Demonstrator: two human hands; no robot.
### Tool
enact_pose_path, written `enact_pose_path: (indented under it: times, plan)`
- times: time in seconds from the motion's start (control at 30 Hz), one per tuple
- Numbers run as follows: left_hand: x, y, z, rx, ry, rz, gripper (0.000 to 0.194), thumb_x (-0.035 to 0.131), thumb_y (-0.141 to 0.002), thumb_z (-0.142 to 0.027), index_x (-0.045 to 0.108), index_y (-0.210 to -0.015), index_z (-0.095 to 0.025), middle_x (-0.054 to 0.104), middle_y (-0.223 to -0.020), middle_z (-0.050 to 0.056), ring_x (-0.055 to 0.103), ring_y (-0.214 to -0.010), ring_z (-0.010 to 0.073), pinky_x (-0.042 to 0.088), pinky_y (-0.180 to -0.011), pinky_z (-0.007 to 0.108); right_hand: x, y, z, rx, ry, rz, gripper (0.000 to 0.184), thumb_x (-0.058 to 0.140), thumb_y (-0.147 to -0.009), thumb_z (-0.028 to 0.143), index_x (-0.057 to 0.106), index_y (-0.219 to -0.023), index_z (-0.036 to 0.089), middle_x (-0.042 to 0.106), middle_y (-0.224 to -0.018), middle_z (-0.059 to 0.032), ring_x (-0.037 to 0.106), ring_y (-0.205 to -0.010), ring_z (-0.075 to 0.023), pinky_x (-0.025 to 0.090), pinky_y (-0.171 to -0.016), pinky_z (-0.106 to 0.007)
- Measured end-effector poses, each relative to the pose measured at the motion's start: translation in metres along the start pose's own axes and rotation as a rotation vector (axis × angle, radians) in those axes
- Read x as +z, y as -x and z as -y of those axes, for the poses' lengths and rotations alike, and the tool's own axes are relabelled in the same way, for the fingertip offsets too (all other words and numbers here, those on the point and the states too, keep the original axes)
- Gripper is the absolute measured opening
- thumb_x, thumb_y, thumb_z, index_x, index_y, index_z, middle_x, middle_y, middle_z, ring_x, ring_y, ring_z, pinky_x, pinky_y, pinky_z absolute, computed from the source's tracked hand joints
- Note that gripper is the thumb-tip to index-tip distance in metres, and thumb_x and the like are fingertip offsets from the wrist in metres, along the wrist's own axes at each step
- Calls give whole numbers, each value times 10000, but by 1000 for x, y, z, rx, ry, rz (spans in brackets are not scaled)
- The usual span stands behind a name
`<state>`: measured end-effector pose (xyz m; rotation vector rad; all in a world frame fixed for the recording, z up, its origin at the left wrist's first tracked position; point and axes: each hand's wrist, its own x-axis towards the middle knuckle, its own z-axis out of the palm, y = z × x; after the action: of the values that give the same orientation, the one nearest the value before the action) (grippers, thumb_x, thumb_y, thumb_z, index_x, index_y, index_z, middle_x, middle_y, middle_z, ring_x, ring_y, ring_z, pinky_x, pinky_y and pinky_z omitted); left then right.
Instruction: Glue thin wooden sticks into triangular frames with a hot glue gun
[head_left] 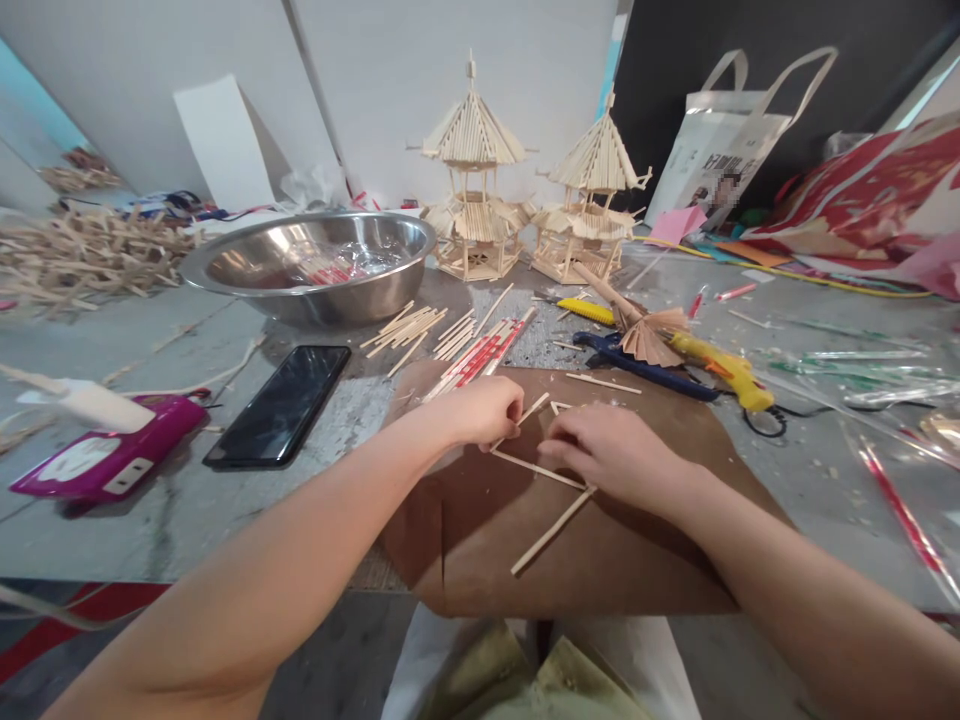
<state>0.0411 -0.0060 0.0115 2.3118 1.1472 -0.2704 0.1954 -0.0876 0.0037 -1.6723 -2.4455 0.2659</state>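
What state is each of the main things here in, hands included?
Left bare hand, closed on a thin pale wooden stick
Right bare hand, fingers bent over other pale wooden sticks
Brown flat sheet, spread beneath the hands
Black rectangular smartphone, face up, screen dark
Round silver metal basin, upright, holding clear plastic packaging
Two pale wooden-stick pagodas, standing
White tote bag, upright, handles raised

Left forearm point(322, 515) and right forearm point(806, 570) are slanting inward, bare; the left hand point(496, 412) is pinching, and the right hand point(611, 450), its back showing, is hovering close by, fingers bending!
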Motion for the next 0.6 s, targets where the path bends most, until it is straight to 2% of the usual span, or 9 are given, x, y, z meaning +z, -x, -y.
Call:
enact_pose_path:
  times: [0.1, 0.2, 0.3, 0.4, 0.5, 0.53, 0.6]
  plan:
    - [0, 0, 0, 0, 11, -7, 84, 493, -624, -215, 516, -690, -167, 538, -477, -33, 524, -409, 95, 344, -419, 176, -12, 2, -25, 150, -32, -147, 249, 371, -792, 344, 572, -751, 203, 621, -755, -22, 536, -680, -136, 341, -591, -231]
    - [-1, 1, -1, -1, -14, -2, 58, 489, -626, -211, 513, -654, -166, 542, -475, -26, 528, -410, 101, 346, -416, 181, -20, 6, -56, 412, 86, -273, 211, 391, -756, 318, 570, -775, 209, 617, -784, -25, 540, -725, -164, 343, -602, -253]
    - [-1, 1, -1, -5, -25, -19, 69, 498, -627, -223, 515, -666, -168, 566, -512, -21, 527, -410, 98, 352, -424, 184, -22, 10, -83, 618, 220, -209, 227, 433, -705, 341, 577, -812, 201, 614, -816, -56, 543, -757, -216, 341, -592, -286]
    - [0, 0, -1, -8, -15, -23, 79, 506, -631, -225, 517, -686, -169, 584, -554, -18, 526, -403, 91, 354, -431, 181, -25, 16, -99, 718, 213, -211, 253, 408, -718, 342, 591, -827, 206, 616, -832, -71, 550, -751, -223, 347, -596, -299]
    - [0, -1, 0, 0, -5, -20, 77, 511, -638, -229, 513, -686, -169, 585, -559, -20, 524, -397, 88, 355, -432, 179, -32, 22, -108, 873, 203, -358, 303, 386, -735, 386, 605, -827, 198, 617, -807, -101, 553, -745, -238, 355, -599, -315]
    - [0, -1, 0, 4, -6, -19, 75, 512, -639, -229, 512, -684, -169, 585, -560, -21, 524, -396, 88, 358, -435, 179, -34, 24, -108, 895, 194, -401, 315, 386, -736, 397, 609, -822, 193, 619, -796, -107, 554, -742, -240, 358, -599, -317]
    - [0, -1, 0, 5, -5, -15, 71, 512, -639, -228, 510, -679, -169, 579, -553, -25, 522, -393, 87, 363, -437, 181, -36, 22, -107, 831, 142, -435, 310, 394, -737, 395, 618, -805, 191, 629, -771, -95, 559, -726, -226, 365, -603, -305]
